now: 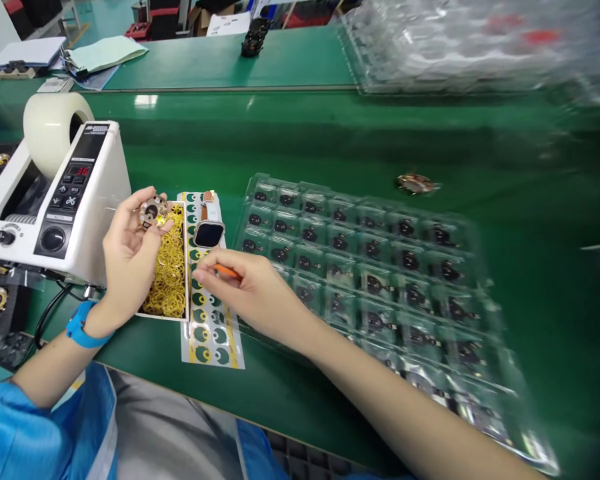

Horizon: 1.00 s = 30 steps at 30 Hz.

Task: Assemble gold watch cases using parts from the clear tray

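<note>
Raised over the left end of a white box (187,293) of loose yellow rings (166,287), my left hand (130,260) grips a small round gold-rimmed part (153,212) by its edge. A blue band circles that wrist. My right hand (245,283) is closed around a thin orange-handled tool (228,271); its tip is too small to make out. Below the right fingertips lies a sticker sheet (213,343) with green and yellow shapes. A smartwatch (209,233) rests on the sheet's upper part, just beyond the right hand.
A white tape dispenser (80,200) with a large roll stands at left. A clear compartment tray (360,260) of dark parts fills the right side, under my right forearm. Another round part (417,183) lies behind it. Stacked clear trays (455,53) sit on the back ledge.
</note>
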Each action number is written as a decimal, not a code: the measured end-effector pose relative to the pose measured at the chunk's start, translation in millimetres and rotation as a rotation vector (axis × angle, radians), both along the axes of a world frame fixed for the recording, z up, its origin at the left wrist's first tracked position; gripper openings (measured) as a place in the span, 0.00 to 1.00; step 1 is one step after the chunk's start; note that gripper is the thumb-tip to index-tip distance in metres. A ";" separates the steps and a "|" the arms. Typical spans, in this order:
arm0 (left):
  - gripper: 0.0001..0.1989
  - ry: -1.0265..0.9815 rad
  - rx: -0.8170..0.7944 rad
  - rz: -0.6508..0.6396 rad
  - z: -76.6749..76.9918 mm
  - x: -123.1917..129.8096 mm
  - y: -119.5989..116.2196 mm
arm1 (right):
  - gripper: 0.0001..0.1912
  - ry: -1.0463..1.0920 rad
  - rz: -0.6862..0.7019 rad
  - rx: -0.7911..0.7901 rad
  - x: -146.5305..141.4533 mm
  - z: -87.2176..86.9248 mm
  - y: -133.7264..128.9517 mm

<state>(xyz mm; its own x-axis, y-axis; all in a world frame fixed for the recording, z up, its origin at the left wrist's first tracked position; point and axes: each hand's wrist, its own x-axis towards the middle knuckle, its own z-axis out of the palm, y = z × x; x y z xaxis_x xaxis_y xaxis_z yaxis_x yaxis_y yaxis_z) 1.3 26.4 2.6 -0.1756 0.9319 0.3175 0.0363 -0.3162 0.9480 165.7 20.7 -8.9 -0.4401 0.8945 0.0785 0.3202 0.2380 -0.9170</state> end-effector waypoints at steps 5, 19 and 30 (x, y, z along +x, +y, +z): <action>0.16 -0.020 -0.029 -0.027 2.3 -1.6 0.0 | 0.07 -0.074 0.024 0.042 3.5 -1.8 2.4; 0.19 -0.019 -0.089 -0.363 -5.5 4.2 -12.0 | 0.12 0.081 -0.236 -0.002 4.0 16.1 -0.4; 0.20 -0.028 -0.083 -0.312 -5.8 1.2 -8.7 | 0.14 0.294 0.086 -0.539 5.1 18.9 8.5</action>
<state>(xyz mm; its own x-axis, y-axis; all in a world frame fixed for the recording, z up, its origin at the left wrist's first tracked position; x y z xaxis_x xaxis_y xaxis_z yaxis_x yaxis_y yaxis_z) 2.5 17.7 -3.2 0.1148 0.9647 0.2372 -0.0764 -0.2295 0.9703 170.8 29.2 10.0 -0.5413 0.8043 -0.2452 0.0358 -0.2693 -0.9624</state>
